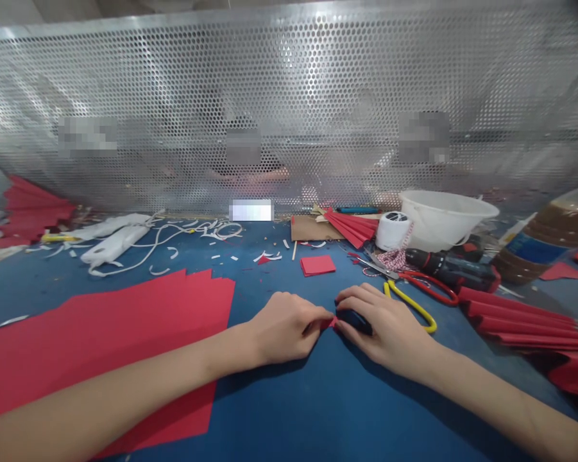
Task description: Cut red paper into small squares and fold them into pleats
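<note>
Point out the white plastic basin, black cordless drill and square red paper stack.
White plastic basin (442, 224), head view, outer wall.
Black cordless drill (445, 269), head view, body.
Square red paper stack (317, 265), head view, top sheet.

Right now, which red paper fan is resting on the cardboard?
The small pleated fan at the back, by the white spool; the other two lie far left and right.

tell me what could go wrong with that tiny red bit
The red scrap pinched between the left hand and right hand is small, so it could slip or tear. The right hand sits close to the yellow scissors and might knock them. The left forearm on the red sheet could crease it.
</note>
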Action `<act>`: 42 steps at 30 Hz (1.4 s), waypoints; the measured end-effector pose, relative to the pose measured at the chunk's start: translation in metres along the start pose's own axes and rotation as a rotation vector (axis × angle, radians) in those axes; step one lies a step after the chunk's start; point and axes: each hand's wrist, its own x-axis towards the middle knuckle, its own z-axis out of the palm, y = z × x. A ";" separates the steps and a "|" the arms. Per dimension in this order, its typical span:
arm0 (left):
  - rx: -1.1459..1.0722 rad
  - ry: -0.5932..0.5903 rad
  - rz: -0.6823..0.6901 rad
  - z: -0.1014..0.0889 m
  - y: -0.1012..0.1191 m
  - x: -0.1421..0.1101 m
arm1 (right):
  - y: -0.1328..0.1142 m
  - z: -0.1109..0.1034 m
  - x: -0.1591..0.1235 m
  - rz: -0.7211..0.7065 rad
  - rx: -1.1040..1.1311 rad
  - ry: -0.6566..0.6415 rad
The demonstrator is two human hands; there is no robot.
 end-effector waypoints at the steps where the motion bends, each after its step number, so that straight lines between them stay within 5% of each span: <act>1: -0.006 0.007 0.006 0.000 0.000 0.000 | -0.002 0.000 0.000 0.005 0.020 -0.014; 7: -0.159 0.217 -0.081 -0.007 0.003 0.005 | -0.013 0.002 0.000 0.215 0.366 -0.039; 13: -0.674 0.116 -0.341 -0.008 0.008 0.015 | -0.010 -0.002 0.004 0.471 0.707 -0.130; 19: -1.032 0.226 -0.479 0.002 0.011 0.021 | -0.007 -0.005 0.004 0.519 0.767 -0.028; 25: -1.065 0.231 -0.455 0.000 0.011 0.018 | -0.007 -0.003 0.003 0.446 0.840 -0.157; 42: -1.049 0.206 -0.479 0.003 0.011 0.016 | -0.006 -0.004 0.003 0.480 0.847 0.001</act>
